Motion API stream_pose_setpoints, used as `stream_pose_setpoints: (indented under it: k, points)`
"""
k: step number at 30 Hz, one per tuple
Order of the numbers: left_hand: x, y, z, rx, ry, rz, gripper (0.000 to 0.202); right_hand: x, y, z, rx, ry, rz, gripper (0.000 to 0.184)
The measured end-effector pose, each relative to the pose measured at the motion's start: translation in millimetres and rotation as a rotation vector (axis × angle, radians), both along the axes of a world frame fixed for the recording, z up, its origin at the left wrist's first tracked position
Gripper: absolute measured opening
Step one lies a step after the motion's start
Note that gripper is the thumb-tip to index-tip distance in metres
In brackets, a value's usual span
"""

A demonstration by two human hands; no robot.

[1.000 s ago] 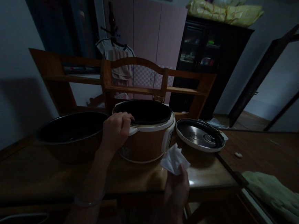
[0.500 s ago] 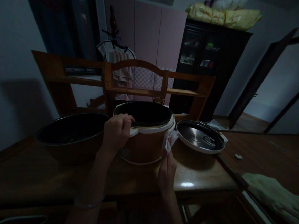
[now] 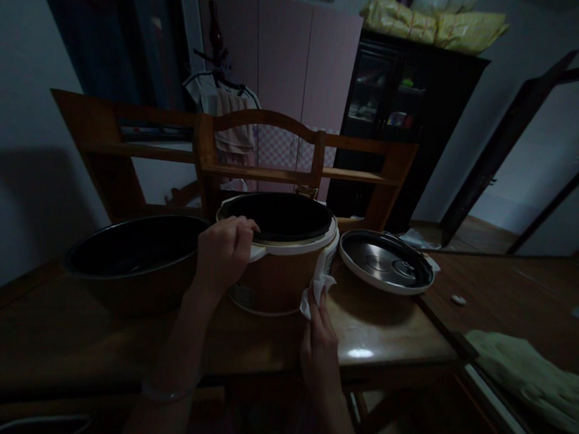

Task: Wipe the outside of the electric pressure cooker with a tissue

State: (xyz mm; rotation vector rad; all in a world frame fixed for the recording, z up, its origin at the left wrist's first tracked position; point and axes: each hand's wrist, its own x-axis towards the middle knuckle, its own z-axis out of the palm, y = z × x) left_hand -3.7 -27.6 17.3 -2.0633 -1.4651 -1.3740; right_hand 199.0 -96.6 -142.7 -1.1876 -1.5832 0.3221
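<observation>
A rice cooker body (image 3: pixel 272 276) with a white rim and a dark open top stands on the wooden table. My left hand (image 3: pixel 224 248) is closed over its front left rim, by a white protruding part (image 3: pixel 256 252). My right hand (image 3: pixel 320 343) grips a crumpled white tissue (image 3: pixel 317 293) against the lower right side of the body. Left of the cooker sits a wide dark inner pot (image 3: pixel 136 258). To the right lies the cooker's round lid (image 3: pixel 386 261), its metal inner side facing up.
The wooden table (image 3: pixel 384 341) has a raised shelf rack (image 3: pixel 263 175) along its back. A pale green cloth (image 3: pixel 527 383) lies at the right, and a small white object (image 3: pixel 458 300) is on the brown surface beyond. A pink wardrobe (image 3: pixel 281 62) and a dark cabinet (image 3: pixel 413 106) stand behind.
My right hand has moved the tissue down along the cooker's right side, from near the rim to lower on the body. The left hand keeps its place on the rim.
</observation>
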Motion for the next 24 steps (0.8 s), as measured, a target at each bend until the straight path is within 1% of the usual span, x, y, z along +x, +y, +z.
stream_pose_setpoints:
  k: [4, 8, 11, 14, 19, 22, 24]
  points:
    - [0.2, 0.3, 0.3, 0.001, -0.004, 0.007, 0.048, 4.1, -4.1, -7.4, -0.022, -0.026, -0.016, 0.064]
    - [0.0, 0.6, 0.0, 0.01, 0.009, 0.007, 0.047, 5.9, -5.0, -18.8, -0.039, -0.043, -0.056, 0.058]
    - [0.1, 0.6, -0.5, 0.004, 0.007, 0.005, 0.047, 6.8, -3.0, -25.8, -0.084, -0.074, -0.1, 0.054]
    - [0.0, 0.2, -0.7, -0.004, -0.001, 0.003, 0.047, 8.6, -0.3, -28.2, -0.121, -0.076, -0.155, 0.052]
    - [-0.7, -0.5, -0.1, -0.008, -0.004, -0.003, 0.047, 19.1, -2.0, -22.7, -0.087, 0.038, -0.206, 0.05]
    - [-0.9, 0.5, -0.2, 0.0, 0.004, -0.006, 0.047, 26.4, -5.6, -12.4, -0.039, 0.069, -0.235, 0.049]
    - [-1.0, 1.5, -0.7, 0.007, 0.0, -0.004, 0.046, 28.1, -6.6, -1.6, 0.011, 0.055, -0.235, 0.049]
